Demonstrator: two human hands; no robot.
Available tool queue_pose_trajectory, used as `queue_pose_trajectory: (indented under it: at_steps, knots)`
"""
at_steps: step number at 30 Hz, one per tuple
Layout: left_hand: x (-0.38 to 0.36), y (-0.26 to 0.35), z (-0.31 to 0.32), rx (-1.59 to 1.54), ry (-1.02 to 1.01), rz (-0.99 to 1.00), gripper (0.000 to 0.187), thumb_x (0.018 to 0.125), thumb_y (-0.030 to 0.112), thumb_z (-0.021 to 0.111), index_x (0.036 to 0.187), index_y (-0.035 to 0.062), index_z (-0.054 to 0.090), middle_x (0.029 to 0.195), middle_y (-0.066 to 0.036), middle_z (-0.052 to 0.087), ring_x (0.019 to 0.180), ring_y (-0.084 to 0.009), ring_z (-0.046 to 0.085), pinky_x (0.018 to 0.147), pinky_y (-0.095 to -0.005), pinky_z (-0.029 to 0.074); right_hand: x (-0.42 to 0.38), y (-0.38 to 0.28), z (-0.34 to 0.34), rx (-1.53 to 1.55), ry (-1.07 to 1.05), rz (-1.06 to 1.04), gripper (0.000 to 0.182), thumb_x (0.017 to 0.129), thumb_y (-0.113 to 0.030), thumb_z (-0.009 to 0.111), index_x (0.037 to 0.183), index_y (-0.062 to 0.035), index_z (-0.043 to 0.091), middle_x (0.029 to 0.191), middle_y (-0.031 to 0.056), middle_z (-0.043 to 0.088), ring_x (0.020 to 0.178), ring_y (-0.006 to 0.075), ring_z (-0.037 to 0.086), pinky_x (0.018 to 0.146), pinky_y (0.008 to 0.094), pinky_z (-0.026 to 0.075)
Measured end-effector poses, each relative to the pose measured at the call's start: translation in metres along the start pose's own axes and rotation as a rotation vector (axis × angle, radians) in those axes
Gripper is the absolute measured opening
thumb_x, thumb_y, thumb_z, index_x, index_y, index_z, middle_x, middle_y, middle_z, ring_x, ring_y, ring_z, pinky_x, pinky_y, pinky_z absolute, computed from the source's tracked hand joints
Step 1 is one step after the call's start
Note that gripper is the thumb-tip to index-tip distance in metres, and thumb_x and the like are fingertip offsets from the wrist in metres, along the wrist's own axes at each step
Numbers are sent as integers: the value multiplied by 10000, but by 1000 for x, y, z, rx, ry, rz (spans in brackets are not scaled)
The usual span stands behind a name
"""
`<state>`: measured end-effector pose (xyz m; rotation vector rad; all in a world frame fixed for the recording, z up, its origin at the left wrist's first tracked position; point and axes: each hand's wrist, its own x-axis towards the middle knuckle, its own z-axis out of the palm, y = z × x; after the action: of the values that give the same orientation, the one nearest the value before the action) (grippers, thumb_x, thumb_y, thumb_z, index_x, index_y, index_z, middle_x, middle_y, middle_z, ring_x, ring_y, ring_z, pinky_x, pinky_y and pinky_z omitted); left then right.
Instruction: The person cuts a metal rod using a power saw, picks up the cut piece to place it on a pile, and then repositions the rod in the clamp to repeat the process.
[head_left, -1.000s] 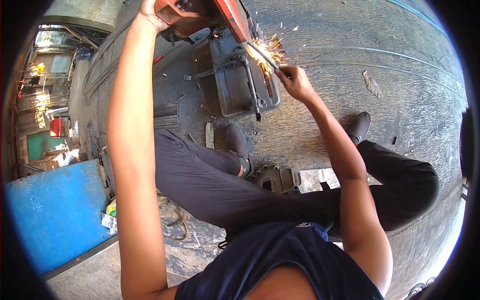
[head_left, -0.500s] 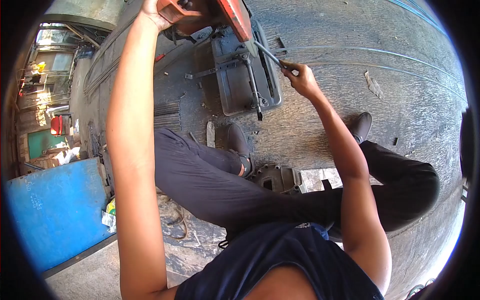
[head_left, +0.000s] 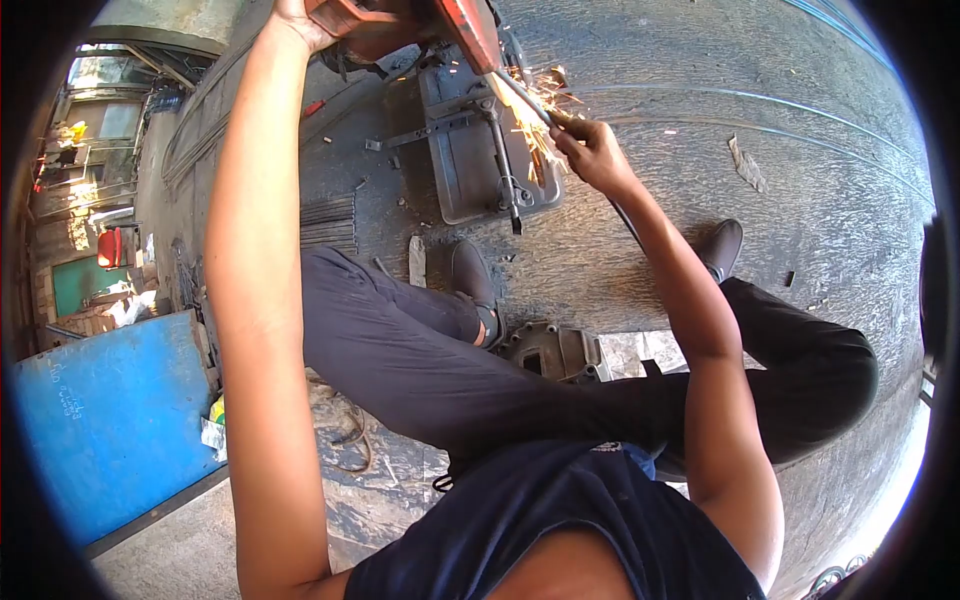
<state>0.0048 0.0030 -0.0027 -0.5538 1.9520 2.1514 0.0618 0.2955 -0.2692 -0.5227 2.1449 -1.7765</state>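
Note:
My left hand, partly cut off at the top edge, grips the handle of a red chop saw. Between the fingers of my right hand is a thin metal rod, its far end at the cutting spot below the saw's guard. Orange sparks spray from there over the right side of the grey saw base. A clamp screw lies along that base. The guard and the sparks hide the exact contact.
Long thin rods stretch across the floor to the right. Cut bars lie left of the base. A greasy metal housing sits between my legs, near my shoe. A blue panel stands at left.
Sparks have appeared under the guard. My right hand has shifted slightly left with the rod, and the saw head in my left hand sits slightly further up and left.

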Motion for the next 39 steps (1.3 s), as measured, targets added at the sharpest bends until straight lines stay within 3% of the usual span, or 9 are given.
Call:
queue_pose_trajectory:
  at_steps: [6,8,15,17,21,23,26,31,39]
  knots:
    - [1,0,-1,4,34,-5,441,742,367,596,1071,75,620,969,-127,647,846,-304,622,790,-497,537,6,9,-7,33,-75,132,296,943,-194,582,1184,-39,655,751,73,677,629,79,540,590,292,475]
    - [1,0,0,6,72,-17,445,738,370,603,1072,76,620,969,-125,644,843,-304,619,794,-499,535,7,17,-5,-66,26,35,287,928,-192,592,1145,-19,665,794,130,705,674,149,631,645,334,503]
    - [-2,-2,0,-1,73,19,446,736,370,613,1086,93,621,1023,-125,633,909,-308,610,843,-513,519,2,9,2,-236,68,-85,326,921,-218,605,1146,14,650,828,212,685,737,154,643,704,345,501]
    - [-2,-3,2,-4,26,16,440,740,367,612,1089,98,621,1032,-124,632,918,-310,609,847,-513,517,-2,-1,2,-192,40,-73,298,895,-193,608,1111,5,664,964,253,676,908,321,695,784,399,515]
    - [-4,-3,5,-2,100,59,449,744,361,609,1099,87,614,1037,-128,630,917,-312,608,843,-510,518,0,10,4,-94,64,-140,313,901,-200,605,1112,24,661,882,224,696,806,248,696,726,386,514]
    - [-1,-2,3,7,102,46,455,744,362,609,1102,81,612,1034,-129,630,915,-313,607,840,-510,518,-1,-6,-4,-28,-82,107,339,909,-191,602,1151,44,637,777,154,683,682,157,627,655,348,499]
    - [-1,-1,0,-11,13,-2,477,737,370,612,1110,71,609,1025,-138,626,909,-312,603,836,-511,519,3,2,-3,18,-26,87,356,912,-183,604,1195,33,618,726,112,646,615,121,547,614,310,479]
    - [-2,-2,4,37,126,2,504,733,387,610,1123,67,607,1024,-151,620,898,-319,596,843,-519,514,6,16,-1,100,-27,192,352,906,-191,615,1215,-23,627,818,162,691,696,148,618,678,314,496]
    - [-3,-3,3,21,91,40,491,742,382,606,1128,79,609,1030,-138,623,913,-315,603,851,-542,511,-1,6,7,-34,-15,21,381,877,-174,627,1221,-11,622,989,193,711,905,148,652,843,344,489]
